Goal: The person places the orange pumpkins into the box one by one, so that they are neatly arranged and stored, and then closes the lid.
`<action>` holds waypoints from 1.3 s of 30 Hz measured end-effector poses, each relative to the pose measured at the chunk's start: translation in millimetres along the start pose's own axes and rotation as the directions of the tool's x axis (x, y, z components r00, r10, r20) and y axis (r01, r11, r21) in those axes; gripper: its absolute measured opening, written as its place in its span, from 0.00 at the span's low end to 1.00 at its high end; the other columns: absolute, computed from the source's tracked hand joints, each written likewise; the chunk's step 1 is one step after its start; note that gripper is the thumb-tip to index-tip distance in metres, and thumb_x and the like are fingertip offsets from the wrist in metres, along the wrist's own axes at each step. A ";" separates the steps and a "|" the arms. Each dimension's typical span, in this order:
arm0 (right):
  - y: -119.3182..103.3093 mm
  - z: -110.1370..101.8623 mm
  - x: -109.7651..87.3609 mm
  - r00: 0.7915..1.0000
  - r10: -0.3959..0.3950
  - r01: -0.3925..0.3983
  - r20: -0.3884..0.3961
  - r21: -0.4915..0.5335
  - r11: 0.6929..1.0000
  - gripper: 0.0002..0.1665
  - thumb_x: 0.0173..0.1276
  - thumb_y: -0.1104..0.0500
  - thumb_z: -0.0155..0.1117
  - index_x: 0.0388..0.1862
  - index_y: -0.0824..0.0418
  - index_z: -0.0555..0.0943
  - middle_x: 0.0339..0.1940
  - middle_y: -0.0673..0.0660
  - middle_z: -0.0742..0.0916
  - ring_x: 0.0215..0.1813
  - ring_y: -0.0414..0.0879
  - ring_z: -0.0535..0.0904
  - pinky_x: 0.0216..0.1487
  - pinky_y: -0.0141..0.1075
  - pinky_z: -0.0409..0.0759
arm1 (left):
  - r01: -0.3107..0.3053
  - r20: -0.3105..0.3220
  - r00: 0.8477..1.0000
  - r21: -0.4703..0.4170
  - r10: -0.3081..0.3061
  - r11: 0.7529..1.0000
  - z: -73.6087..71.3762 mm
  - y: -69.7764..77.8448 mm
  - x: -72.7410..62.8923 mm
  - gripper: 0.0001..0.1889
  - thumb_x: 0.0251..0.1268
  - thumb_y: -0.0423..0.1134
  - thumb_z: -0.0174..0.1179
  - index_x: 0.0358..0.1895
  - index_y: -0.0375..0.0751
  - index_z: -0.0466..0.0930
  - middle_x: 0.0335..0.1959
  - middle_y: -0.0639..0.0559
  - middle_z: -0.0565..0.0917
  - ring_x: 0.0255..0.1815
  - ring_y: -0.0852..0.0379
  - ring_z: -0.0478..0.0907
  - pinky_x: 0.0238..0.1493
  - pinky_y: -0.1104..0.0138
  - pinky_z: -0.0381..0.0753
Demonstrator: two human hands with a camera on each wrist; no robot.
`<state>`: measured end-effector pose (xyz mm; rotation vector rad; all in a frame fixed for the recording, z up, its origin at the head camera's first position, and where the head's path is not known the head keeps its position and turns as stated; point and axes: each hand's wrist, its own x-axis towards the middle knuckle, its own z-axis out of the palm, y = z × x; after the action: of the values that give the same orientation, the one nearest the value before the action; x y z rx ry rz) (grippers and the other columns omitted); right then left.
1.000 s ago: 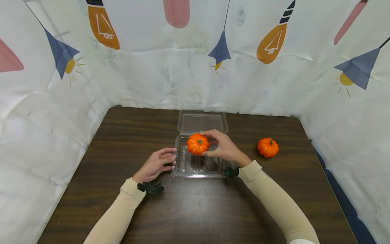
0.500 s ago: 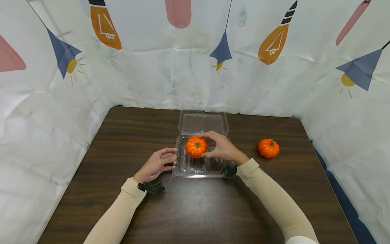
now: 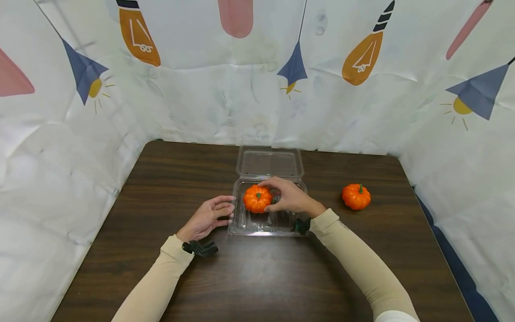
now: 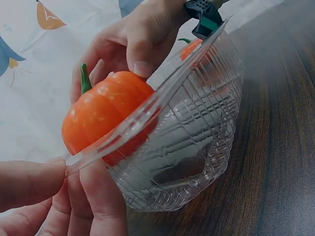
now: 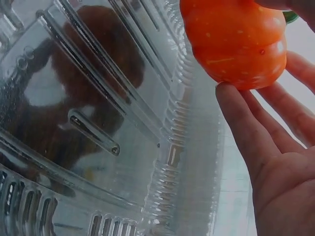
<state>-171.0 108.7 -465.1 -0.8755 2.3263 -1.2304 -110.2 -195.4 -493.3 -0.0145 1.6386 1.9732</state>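
A small orange pumpkin with a green stem is gripped by my right hand, thumb on one side and fingers on the other. It is over the left part of a clear plastic clamshell container, whose lid lies folded back. In the left wrist view, the pumpkin sits partly below the rim level. The right wrist view has the pumpkin raised off the ribbed container floor. My left hand pinches the container's left rim between thumb and fingers.
Another orange pumpkin stands on the dark wooden table, right of the container. A white patterned cloth hangs behind the table and along both sides.
My right hand has lowered the pumpkin slightly and shifted it a little left, toward the container floor. The left hand stays at the rim.
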 end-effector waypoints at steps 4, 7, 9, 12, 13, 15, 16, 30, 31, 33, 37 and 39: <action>1.8 1.0 2.1 0.999 0.012 -0.011 0.031 -0.010 1.000 0.41 0.59 0.61 0.81 0.71 0.56 0.75 0.69 0.56 0.80 0.68 0.52 0.79 0.66 0.43 0.84 | 0.009 -0.009 1.000 0.003 -0.009 1.000 0.1 0.1 1.0 0.30 0.76 0.33 0.60 0.75 0.32 0.61 0.49 0.57 0.81 0.44 0.63 0.81 0.48 0.68 0.89; 3.4 1.8 3.2 0.998 0.019 -0.017 0.052 -0.029 0.999 0.41 0.59 0.60 0.81 0.71 0.56 0.75 0.69 0.56 0.80 0.68 0.52 0.79 0.67 0.44 0.83 | 0.014 -0.013 1.000 0.004 -0.014 1.000 0.0 -0.1 1.8 0.29 0.76 0.33 0.60 0.75 0.33 0.62 0.51 0.57 0.80 0.44 0.63 0.81 0.49 0.67 0.89; 4.5 2.4 3.7 0.998 0.018 -0.015 0.062 -0.040 0.999 0.41 0.59 0.60 0.80 0.71 0.57 0.75 0.69 0.57 0.80 0.68 0.52 0.79 0.67 0.45 0.83 | 0.017 -0.014 1.000 0.006 -0.017 1.000 0.1 -0.2 2.1 0.29 0.76 0.33 0.60 0.75 0.33 0.62 0.52 0.57 0.80 0.45 0.63 0.81 0.49 0.68 0.89; 5.8 2.8 3.8 0.997 0.010 -0.006 0.071 -0.058 0.998 0.41 0.60 0.59 0.81 0.71 0.57 0.75 0.68 0.57 0.80 0.67 0.53 0.79 0.67 0.45 0.83 | 0.019 -0.013 1.000 0.008 -0.019 1.000 1.0 0.2 1.7 0.29 0.76 0.33 0.60 0.75 0.33 0.62 0.52 0.56 0.80 0.45 0.63 0.81 0.49 0.68 0.89; 6.4 3.0 3.9 0.997 0.010 -0.005 0.073 -0.061 0.998 0.41 0.59 0.59 0.81 0.71 0.57 0.75 0.68 0.57 0.81 0.67 0.53 0.79 0.67 0.46 0.83 | 0.019 -0.013 1.000 0.008 -0.019 1.000 1.3 0.4 1.6 0.29 0.76 0.33 0.60 0.75 0.33 0.62 0.52 0.56 0.80 0.45 0.63 0.81 0.49 0.68 0.89; 7.7 3.3 4.1 0.997 0.011 -0.006 0.080 -0.063 0.998 0.41 0.59 0.59 0.81 0.71 0.57 0.75 0.68 0.57 0.81 0.67 0.53 0.80 0.67 0.45 0.83 | 0.018 -0.013 1.000 0.009 -0.018 1.000 1.8 0.7 1.3 0.30 0.76 0.33 0.60 0.75 0.33 0.62 0.52 0.56 0.80 0.45 0.63 0.81 0.49 0.68 0.89; 8.4 3.5 4.4 0.996 0.011 -0.006 0.085 -0.062 0.998 0.41 0.59 0.59 0.82 0.71 0.58 0.75 0.68 0.57 0.81 0.67 0.52 0.80 0.68 0.45 0.83 | 0.017 -0.013 1.000 0.009 -0.017 1.000 2.0 0.9 1.2 0.30 0.76 0.33 0.60 0.75 0.33 0.62 0.52 0.56 0.80 0.45 0.63 0.81 0.49 0.68 0.89; 11.4 -2.0 0.4 0.994 0.044 -0.042 0.101 -0.025 0.999 0.41 0.60 0.56 0.81 0.72 0.56 0.75 0.71 0.57 0.80 0.70 0.53 0.79 0.70 0.46 0.81 | 0.011 -0.021 1.000 0.009 -0.011 1.000 1.6 -0.1 2.0 0.30 0.75 0.34 0.62 0.75 0.33 0.63 0.51 0.57 0.81 0.45 0.64 0.82 0.49 0.68 0.89; 10.6 -3.5 -0.9 0.994 0.052 -0.051 0.099 -0.016 0.999 0.42 0.60 0.56 0.81 0.72 0.56 0.74 0.72 0.56 0.79 0.71 0.53 0.79 0.71 0.47 0.80 | 0.009 -0.021 1.000 0.010 -0.009 1.000 1.6 -0.2 2.0 0.30 0.75 0.34 0.62 0.75 0.33 0.63 0.50 0.57 0.81 0.45 0.64 0.82 0.49 0.68 0.89; 7.6 -7.4 -4.1 0.994 0.064 -0.065 0.090 0.002 0.998 0.43 0.61 0.56 0.81 0.74 0.56 0.73 0.74 0.56 0.79 0.72 0.54 0.79 0.71 0.48 0.80 | 0.009 -0.021 1.000 0.011 -0.009 1.000 1.9 -0.2 1.9 0.29 0.75 0.34 0.61 0.75 0.33 0.63 0.50 0.58 0.81 0.45 0.64 0.82 0.49 0.68 0.89; 1.2 -17.7 -11.6 0.996 0.077 -0.079 0.049 0.035 0.996 0.45 0.61 0.56 0.81 0.75 0.56 0.72 0.75 0.57 0.78 0.71 0.56 0.79 0.71 0.50 0.79 | 0.008 -0.017 1.000 0.012 -0.008 1.000 2.6 -0.3 1.1 0.29 0.76 0.34 0.61 0.75 0.33 0.63 0.49 0.58 0.81 0.44 0.63 0.82 0.49 0.68 0.89; -0.3 -23.7 -15.6 0.997 0.072 -0.073 0.026 0.045 0.996 0.45 0.60 0.55 0.81 0.75 0.55 0.73 0.74 0.57 0.78 0.71 0.57 0.79 0.71 0.51 0.80 | 0.007 -0.014 1.000 0.011 -0.007 1.000 2.7 -0.3 0.7 0.29 0.76 0.34 0.61 0.75 0.32 0.62 0.49 0.58 0.81 0.44 0.63 0.82 0.49 0.68 0.89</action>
<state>-172.9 133.4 -451.3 -0.7788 2.2811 -1.2314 -109.7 -192.7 -493.2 -0.0301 1.6565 1.9630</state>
